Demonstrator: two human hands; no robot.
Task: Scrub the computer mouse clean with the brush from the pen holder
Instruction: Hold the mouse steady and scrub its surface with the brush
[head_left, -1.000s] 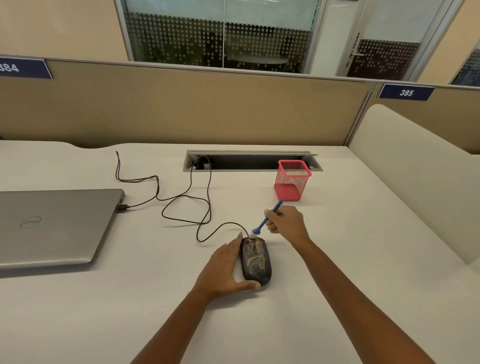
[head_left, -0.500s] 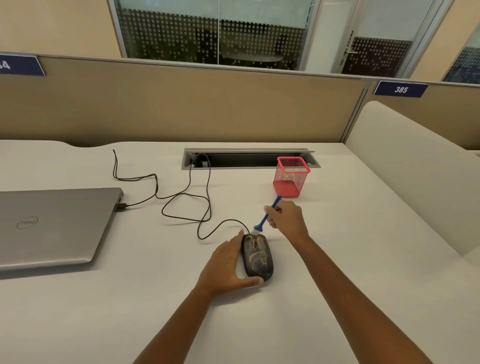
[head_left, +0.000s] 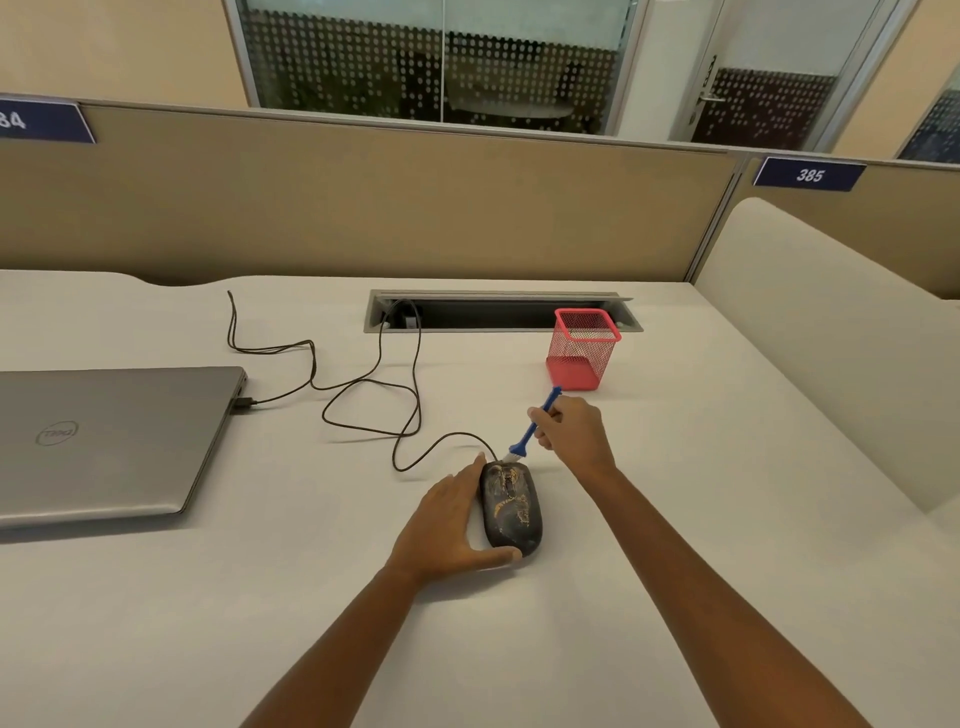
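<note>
A black computer mouse smeared with yellowish dirt lies on the white desk, its cable running off to the left. My left hand cups its left side, thumb curled round the near end. My right hand grips a blue-handled brush, slanted down to the left. The pale bristles touch the far end of the mouse. Behind the brush stands a red mesh pen holder with nothing showing inside.
A closed grey laptop lies at the left, with the black cable looping from its side to the mouse. A cable slot is sunk into the desk at the back. A beige partition rises behind, a padded divider at the right.
The brush tip has stayed at the mouse's far end while my right hand shifted only slightly. My left hand keeps its hold on the mouse. The view has drifted a little.
</note>
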